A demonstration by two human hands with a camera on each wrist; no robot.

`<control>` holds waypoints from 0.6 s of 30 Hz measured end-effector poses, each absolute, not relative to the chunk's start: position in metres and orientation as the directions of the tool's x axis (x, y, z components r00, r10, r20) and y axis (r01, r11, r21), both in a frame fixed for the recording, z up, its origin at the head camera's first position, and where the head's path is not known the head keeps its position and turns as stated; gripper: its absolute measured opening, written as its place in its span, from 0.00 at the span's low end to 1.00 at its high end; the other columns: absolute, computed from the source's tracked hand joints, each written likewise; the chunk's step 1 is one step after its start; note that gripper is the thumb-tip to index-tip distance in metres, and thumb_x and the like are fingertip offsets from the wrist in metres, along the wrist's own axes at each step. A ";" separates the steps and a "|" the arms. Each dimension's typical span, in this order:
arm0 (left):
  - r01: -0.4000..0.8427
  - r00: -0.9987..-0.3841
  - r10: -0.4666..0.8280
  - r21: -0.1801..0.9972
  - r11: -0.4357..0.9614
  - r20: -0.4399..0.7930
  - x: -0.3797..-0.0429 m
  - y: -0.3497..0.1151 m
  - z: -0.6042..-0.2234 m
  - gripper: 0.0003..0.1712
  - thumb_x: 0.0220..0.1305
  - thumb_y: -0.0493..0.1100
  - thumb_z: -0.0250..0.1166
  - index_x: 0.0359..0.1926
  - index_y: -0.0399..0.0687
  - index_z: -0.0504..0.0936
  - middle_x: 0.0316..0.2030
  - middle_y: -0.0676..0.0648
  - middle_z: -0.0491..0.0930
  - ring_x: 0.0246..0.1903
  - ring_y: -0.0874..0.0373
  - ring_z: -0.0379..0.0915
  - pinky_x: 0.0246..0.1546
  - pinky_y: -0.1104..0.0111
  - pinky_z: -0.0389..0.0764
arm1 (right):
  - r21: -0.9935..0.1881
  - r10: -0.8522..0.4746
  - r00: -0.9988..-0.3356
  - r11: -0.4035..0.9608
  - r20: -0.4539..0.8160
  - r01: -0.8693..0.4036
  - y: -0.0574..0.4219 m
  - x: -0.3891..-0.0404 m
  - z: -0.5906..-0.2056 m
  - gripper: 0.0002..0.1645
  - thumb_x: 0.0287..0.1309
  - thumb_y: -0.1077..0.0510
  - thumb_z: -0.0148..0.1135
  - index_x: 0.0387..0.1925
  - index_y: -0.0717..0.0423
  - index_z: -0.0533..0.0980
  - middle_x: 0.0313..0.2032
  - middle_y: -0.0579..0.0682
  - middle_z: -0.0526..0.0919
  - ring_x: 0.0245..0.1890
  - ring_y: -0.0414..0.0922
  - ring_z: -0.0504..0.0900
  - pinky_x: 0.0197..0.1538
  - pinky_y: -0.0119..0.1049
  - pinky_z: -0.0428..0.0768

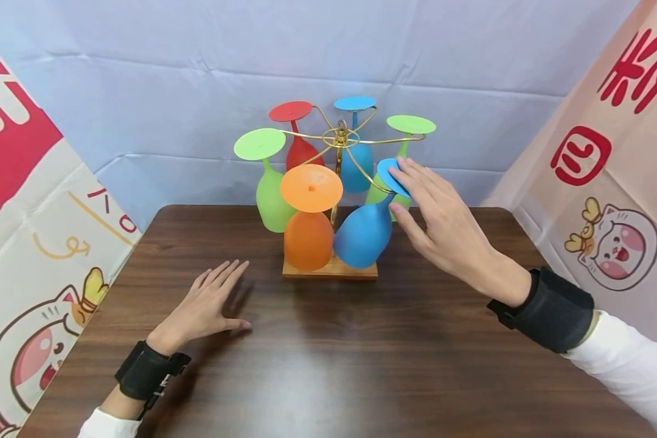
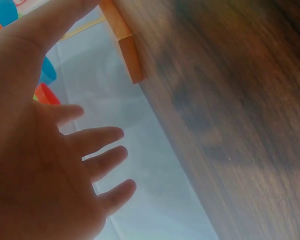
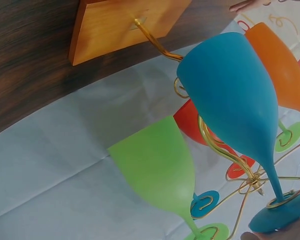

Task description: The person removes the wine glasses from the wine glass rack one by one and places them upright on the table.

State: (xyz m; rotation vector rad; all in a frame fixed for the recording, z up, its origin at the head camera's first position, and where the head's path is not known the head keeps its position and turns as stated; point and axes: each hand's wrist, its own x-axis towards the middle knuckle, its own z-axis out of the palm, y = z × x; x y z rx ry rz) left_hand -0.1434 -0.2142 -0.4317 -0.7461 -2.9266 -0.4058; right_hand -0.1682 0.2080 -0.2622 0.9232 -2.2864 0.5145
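Note:
Goblet-shaped cups in matte colours hang upside down by their feet from a gold wire rack (image 1: 342, 139). My right hand (image 1: 443, 225) is at the foot of the front blue goblet (image 1: 364, 234), fingers on top of its disc and thumb by the stem. That goblet hangs tilted; in the right wrist view its blue bowl (image 3: 230, 90) is large, with the hand mostly cut off below. Left of the rack, my left hand (image 1: 208, 304) hovers low by the table, fingers extended, holding nothing. An orange goblet (image 1: 309, 240) hangs beside the blue one.
The rack's wooden base (image 1: 328, 269) stands on the dark brown table (image 1: 328, 353). Around it hang green (image 1: 272, 198), red (image 1: 302, 152), rear blue (image 1: 361, 167) and right green (image 1: 410, 125) goblets. A pale cloth (image 1: 197, 121) covers the back; printed banners flank both sides.

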 end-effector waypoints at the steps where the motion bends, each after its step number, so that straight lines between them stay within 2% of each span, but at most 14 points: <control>1: 0.482 -0.876 0.457 0.232 0.845 0.154 -0.143 -0.214 -0.432 0.70 0.45 0.65 0.81 0.81 0.45 0.52 0.77 0.33 0.59 0.76 0.35 0.54 0.72 0.34 0.57 | -0.122 -0.485 -0.567 0.679 0.665 -0.724 0.208 -0.168 -0.262 0.36 0.67 0.62 0.64 0.73 0.62 0.66 0.73 0.62 0.70 0.75 0.59 0.66 0.79 0.54 0.60; 8: 0.502 -0.865 0.475 0.238 0.832 0.163 -0.148 -0.207 -0.433 0.65 0.49 0.63 0.79 0.79 0.43 0.57 0.76 0.32 0.61 0.75 0.34 0.55 0.71 0.34 0.58 | -0.117 -0.477 -0.567 0.687 0.672 -0.717 0.213 -0.161 -0.262 0.36 0.67 0.63 0.64 0.73 0.64 0.65 0.72 0.63 0.70 0.75 0.59 0.66 0.79 0.52 0.60; 14: 0.511 -0.859 0.486 0.259 0.819 0.159 -0.145 -0.206 -0.434 0.50 0.60 0.56 0.74 0.76 0.43 0.63 0.74 0.32 0.63 0.73 0.33 0.59 0.68 0.33 0.63 | -0.062 -0.495 -0.501 0.665 0.710 -0.745 0.215 -0.159 -0.262 0.33 0.69 0.65 0.61 0.72 0.67 0.65 0.71 0.63 0.71 0.74 0.57 0.68 0.78 0.54 0.62; 18: 0.487 -0.874 0.466 0.267 0.832 0.142 -0.138 -0.211 -0.432 0.48 0.62 0.55 0.73 0.77 0.44 0.63 0.75 0.31 0.62 0.73 0.32 0.59 0.67 0.32 0.63 | -0.035 -0.526 -0.461 0.631 0.715 -0.775 0.210 -0.162 -0.262 0.31 0.70 0.67 0.58 0.72 0.67 0.66 0.71 0.62 0.72 0.73 0.57 0.69 0.77 0.54 0.64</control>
